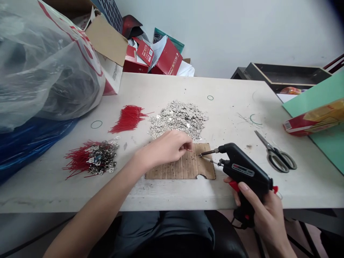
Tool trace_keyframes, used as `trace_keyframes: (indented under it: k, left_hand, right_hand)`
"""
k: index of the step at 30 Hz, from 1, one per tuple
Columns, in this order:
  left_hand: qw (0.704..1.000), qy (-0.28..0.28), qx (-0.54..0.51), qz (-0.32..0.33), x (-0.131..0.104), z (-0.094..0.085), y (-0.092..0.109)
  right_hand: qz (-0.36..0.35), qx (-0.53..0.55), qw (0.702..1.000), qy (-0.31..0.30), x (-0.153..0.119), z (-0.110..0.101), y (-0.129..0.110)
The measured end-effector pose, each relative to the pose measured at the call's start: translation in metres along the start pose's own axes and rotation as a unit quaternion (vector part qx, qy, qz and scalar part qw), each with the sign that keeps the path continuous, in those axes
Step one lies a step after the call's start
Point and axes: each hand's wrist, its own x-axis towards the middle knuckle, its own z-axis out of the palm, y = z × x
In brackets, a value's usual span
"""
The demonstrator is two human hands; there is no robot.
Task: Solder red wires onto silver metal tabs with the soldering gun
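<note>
My right hand [264,209] is wrapped round the grip of a black soldering gun [242,170], fingers by its red trigger. The gun's tip points left, over the right part of a brown cardboard piece [177,170] with dark specks. Above that cardboard, my left hand [172,145] is closed in a pinch; a short bit of red wire [189,150] sticks out from its fingertips towards the tip. Just behind the left hand lies a heap of small silver metal tabs [180,118]. Whether a tab is at the wire's end is too small to tell.
Loose red wires [127,118] lie left of the heap. Wires with metal tabs attached [94,157] are piled at the left. Scissors [278,154] rest at the right, near a red and yellow package [314,118]. A large plastic bag [51,68] bulges over the left side.
</note>
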Motion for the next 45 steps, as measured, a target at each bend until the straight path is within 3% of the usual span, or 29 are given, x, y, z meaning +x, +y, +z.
trace_keyframes:
  k: [5,23,38,45]
  left_hand:
    - [0.999,-0.025,-0.008,-0.027,0.0,-0.003,0.004]
    - [0.999,-0.033,-0.007,-0.04,-0.001,-0.006,0.01]
    - [0.999,-0.015,0.039,-0.009,-0.001,-0.002,0.006]
    - [0.992,-0.035,0.105,-0.054,-0.002,-0.008,0.016]
  right_hand:
    - [0.006,-0.004,1.0,-0.015,0.0,-0.002,0.002]
    - [-0.014,-0.007,1.0,-0.009,0.001,-0.005,0.009]
    - [-0.019,-0.035,0.999,-0.009,-0.001,-0.003,0.001]
    - [-0.028,-0.037,0.999,-0.006,-0.001,0.0,-0.003]
